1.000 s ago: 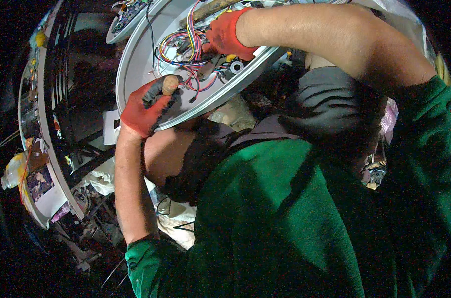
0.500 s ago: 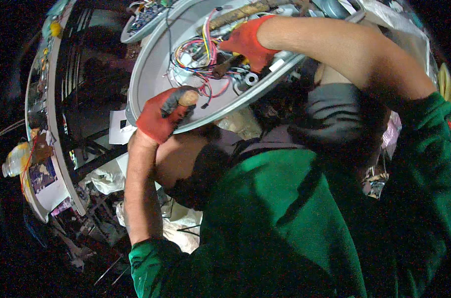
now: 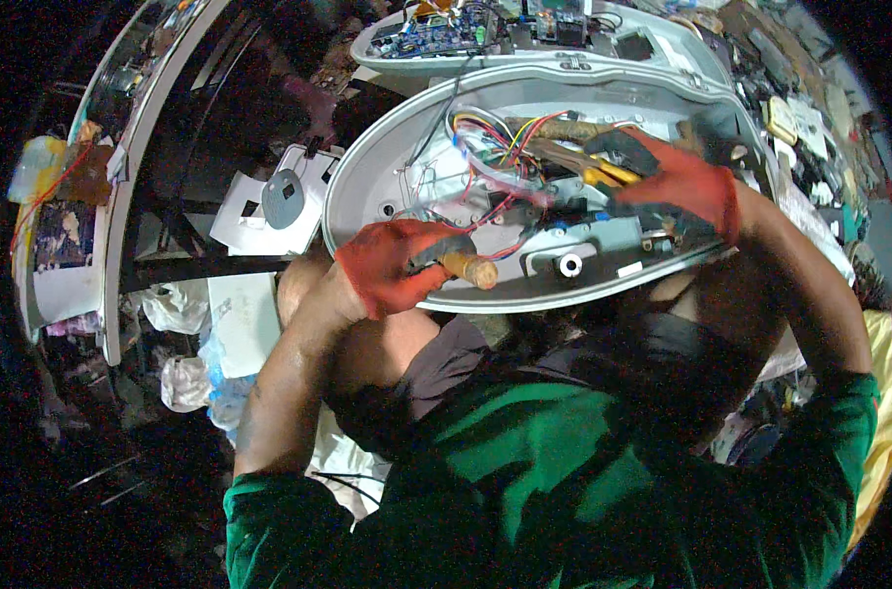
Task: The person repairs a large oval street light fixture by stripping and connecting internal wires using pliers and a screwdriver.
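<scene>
A grey oval plastic casing (image 3: 362,182) lies across my lap, holding a tangle of coloured wires (image 3: 495,133) and small parts. My left hand (image 3: 397,265), in a red and dark work glove, is closed at its near left rim around a tool with a round wooden handle end (image 3: 480,272); the rest of that tool is hidden. My right hand (image 3: 676,182), gloved alike and slightly blurred, grips yellow-handled pliers (image 3: 613,175) inside the casing. Their brownish jaws point left toward the wires. Behind them lies a wooden stick (image 3: 559,129).
A matching shell with circuit boards (image 3: 436,39) sits beyond the casing, apparently hinged to it. Left are white sheets with a grey rounded piece (image 3: 284,196) and a curved pale edge (image 3: 122,206). Mixed scrap (image 3: 789,128) is heaped at the right, a yellow sack (image 3: 873,412) nearer.
The casing appears turned and lower in view, showing more of the far shell. My right hand and the pliers sit farther right; the left hand still holds the wooden-handled tool.
</scene>
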`<state>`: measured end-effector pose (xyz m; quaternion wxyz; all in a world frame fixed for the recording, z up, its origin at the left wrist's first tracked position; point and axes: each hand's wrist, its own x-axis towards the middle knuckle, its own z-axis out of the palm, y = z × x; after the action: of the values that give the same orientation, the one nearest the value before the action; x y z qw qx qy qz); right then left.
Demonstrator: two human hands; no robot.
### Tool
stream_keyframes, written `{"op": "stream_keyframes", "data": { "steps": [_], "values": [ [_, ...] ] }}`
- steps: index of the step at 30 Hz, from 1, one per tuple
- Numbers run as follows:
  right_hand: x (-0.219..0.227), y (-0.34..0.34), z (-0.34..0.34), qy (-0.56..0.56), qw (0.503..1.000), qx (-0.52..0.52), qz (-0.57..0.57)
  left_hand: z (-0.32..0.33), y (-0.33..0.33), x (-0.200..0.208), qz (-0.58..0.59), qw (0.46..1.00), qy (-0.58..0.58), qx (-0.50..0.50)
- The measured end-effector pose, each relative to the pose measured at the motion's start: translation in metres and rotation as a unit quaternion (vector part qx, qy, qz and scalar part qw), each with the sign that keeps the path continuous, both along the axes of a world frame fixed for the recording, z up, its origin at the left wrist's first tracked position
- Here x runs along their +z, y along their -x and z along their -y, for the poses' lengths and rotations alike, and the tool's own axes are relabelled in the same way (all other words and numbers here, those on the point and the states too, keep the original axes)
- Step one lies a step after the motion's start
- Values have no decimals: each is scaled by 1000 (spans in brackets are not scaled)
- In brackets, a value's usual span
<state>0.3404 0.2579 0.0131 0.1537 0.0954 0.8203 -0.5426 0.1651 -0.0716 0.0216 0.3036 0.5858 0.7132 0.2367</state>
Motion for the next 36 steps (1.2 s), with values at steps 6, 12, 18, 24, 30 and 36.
{"op": "stream_keyframes", "data": {
  "steps": [6, 12, 18, 24, 30, 36],
  "values": [
    [39, -21, -33, -401, 872, 121, -255, 12, 2, -11, -55, 998, 4, -5],
    [12, -24, -32, -101, 951, 8, -292, 10, 3, 2, -92, 995, 41, -14],
    [15, 10, 17, -317, 780, 298, -449, 14, 3, 5, -101, 995, 26, 1],
    [6, 32, 35, -236, 754, 292, -539, 11, 7, -3, -83, 996, 4, -23],
    [-17, 31, 50, -354, 716, 299, -522, 12, 7, -12, -80, 994, -56, -44],
    [16, 40, 53, -257, 781, 209, -530, 4, 9, 11, -97, 992, 62, -44]
  ]
}}
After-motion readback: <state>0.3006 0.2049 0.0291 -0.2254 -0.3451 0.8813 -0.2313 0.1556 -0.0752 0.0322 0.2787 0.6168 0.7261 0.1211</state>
